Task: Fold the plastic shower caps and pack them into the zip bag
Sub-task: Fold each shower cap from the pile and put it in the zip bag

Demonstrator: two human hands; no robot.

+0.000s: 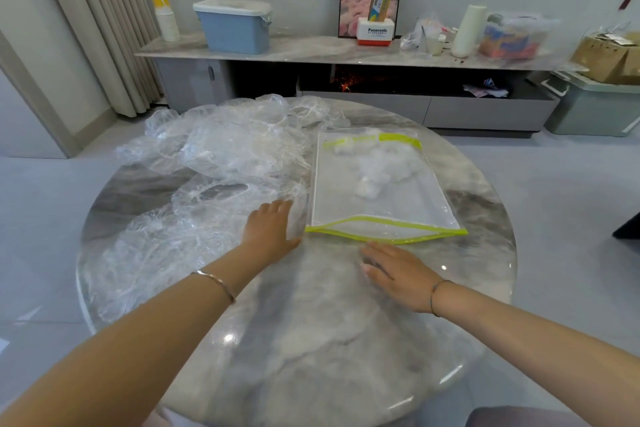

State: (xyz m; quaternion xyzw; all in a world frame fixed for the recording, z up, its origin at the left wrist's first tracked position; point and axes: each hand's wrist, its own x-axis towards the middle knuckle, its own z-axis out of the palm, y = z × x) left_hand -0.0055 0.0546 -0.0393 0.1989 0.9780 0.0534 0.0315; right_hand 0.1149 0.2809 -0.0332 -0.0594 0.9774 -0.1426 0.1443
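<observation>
Leftward, shower caps (221, 156) heap beside the zip bag (346, 199).

The left forearm (138, 329) was bare, with a thin silver-toned bangle (214, 284) at the wrist. The right forearm (536, 333) was bare too, with a slim dark cord bracelet (434, 298).

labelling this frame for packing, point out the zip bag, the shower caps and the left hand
zip bag (346, 198): head view, clear front panel
shower caps (225, 149): head view, middle of the loose pile
left hand (269, 229): head view, back of the hand
</observation>
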